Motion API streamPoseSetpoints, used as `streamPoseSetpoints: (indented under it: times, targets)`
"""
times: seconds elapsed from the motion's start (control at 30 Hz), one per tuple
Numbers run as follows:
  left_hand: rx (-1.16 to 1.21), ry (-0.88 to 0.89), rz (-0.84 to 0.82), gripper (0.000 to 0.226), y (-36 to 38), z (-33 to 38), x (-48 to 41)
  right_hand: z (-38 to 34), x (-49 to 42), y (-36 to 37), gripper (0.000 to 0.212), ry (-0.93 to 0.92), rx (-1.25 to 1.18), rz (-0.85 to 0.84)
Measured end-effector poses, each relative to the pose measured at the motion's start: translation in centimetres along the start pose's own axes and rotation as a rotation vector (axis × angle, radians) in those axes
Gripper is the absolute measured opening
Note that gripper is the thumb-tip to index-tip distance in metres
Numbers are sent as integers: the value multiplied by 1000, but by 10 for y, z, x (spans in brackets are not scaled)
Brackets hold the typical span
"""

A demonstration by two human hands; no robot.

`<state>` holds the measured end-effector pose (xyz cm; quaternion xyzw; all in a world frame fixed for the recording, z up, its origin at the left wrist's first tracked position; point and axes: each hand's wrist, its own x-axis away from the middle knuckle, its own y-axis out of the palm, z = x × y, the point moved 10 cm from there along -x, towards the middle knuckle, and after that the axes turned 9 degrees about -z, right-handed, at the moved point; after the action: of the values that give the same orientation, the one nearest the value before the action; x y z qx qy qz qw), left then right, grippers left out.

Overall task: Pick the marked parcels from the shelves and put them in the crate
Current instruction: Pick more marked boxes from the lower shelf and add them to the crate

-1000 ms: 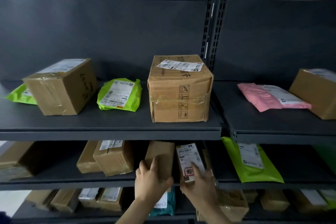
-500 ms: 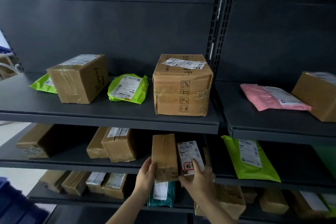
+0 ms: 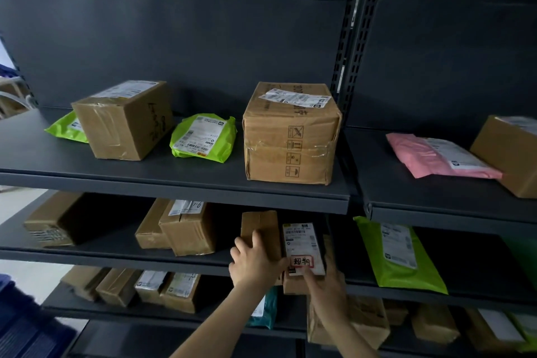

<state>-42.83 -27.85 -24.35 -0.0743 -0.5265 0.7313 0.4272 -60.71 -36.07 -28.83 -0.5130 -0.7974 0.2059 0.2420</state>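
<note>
Dark steel shelving point(image 3: 203, 52) fills view, 3 shelf levels visible. Taped carton point(image 3: 290, 136) on top shelf, centre. 2nd carton point(image 3: 125, 122) at its 9 o'clock, lime mailer point(image 3: 203, 139) between the 2. Pink mailer point(image 3: 436, 154) at 3 o'clock, next bay. Marked parcel point(image 3: 303, 244) at middle shelf level, 6 o'clock from taped carton, upright, white label with red-boxed writing facing out. Narrow brown box point(image 3: 258, 227) touching its 9 o'clock side. Left hand point(image 3: 255, 263) curls fingers round narrow brown box. Right hand point(image 3: 327, 285) grips parcel's lower end, finger on label.
</note>
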Motion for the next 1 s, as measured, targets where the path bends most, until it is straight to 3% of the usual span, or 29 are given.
streamPoseSetpoints:
  times: [0.1, 0.23, 0.33, 0.4, 0.5, 0.6, 0.73, 1.0]
  targets:
    - [167, 54, 14, 90, -2, -13, 2, 22, -7, 9, 50, 142, -84, -93]
    - [507, 167, 21, 86, -5, -39, 8, 28, -4, 28, 30, 283, -690, -172]
    - [1079, 126, -153, 94, 14, -62, 5, 26, -3, 27, 29, 278, -905, -143]
    - [1341, 57, -235, 63, 31, -71, 3, 19, -2, 23, 26, 221, -927, -153]
    - [1401, -6, -280, 38, 48, -76, 4, 14, 1, 21, 24, 167, -897, -182]
    - [1390, 10, -294, 39, 46, -73, 5, 17, 4, 20, 27, 153, -836, -190]
    - [1389, 29, -251, 38, 38, -69, 2, 24, 9, 19, 46, 184, -807, -160]
    - [1404, 12, -206, 31, 35, -79, -6, 8, 6, 2, 42, 72, -858, -145]
